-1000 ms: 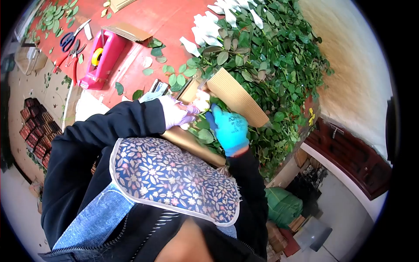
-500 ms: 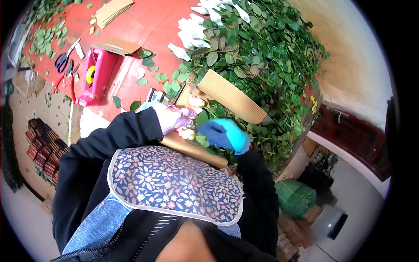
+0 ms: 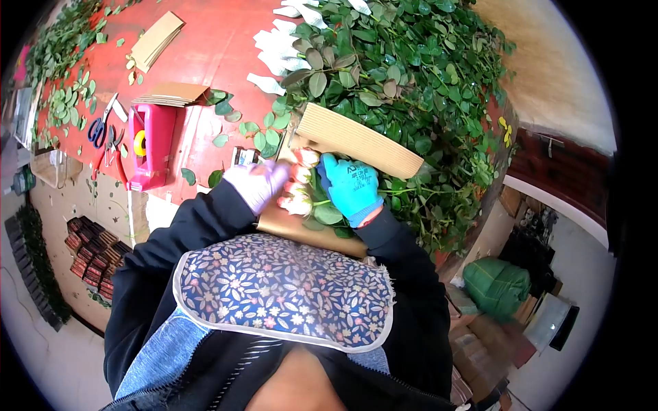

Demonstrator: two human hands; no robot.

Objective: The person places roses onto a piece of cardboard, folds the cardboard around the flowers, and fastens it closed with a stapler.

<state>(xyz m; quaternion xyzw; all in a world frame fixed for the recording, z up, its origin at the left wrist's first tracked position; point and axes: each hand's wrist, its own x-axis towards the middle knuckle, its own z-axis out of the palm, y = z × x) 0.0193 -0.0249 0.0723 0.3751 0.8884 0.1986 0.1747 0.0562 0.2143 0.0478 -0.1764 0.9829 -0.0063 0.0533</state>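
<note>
My left hand [image 3: 258, 185], in a pale purple glove, is just left of several pink-and-cream roses [image 3: 297, 198]; its fingers are blurred. In a turquoise and blue glove, my right hand [image 3: 351, 188] lies over the green stems beside the rose heads, its fingers bent; whether it grips a stem is hidden. Below the flowers is a brown cardboard wrap [image 3: 312, 237]. A corrugated cardboard strip [image 3: 360, 140] slants above my right hand, against the leafy pile.
Leafy stems [image 3: 425, 89] with white-wrapped heads [image 3: 277, 51] cover the table's right side. On the red table [image 3: 205, 41] are a pink tape dispenser [image 3: 152, 147], scissors [image 3: 103, 123], red-handled pliers [image 3: 112, 154] and cardboard pieces [image 3: 159, 40].
My left hand has drawn back left from the roses, uncovering more of their heads. My right hand has shifted over the stems near the upper rose. The camera view has turned slightly.
</note>
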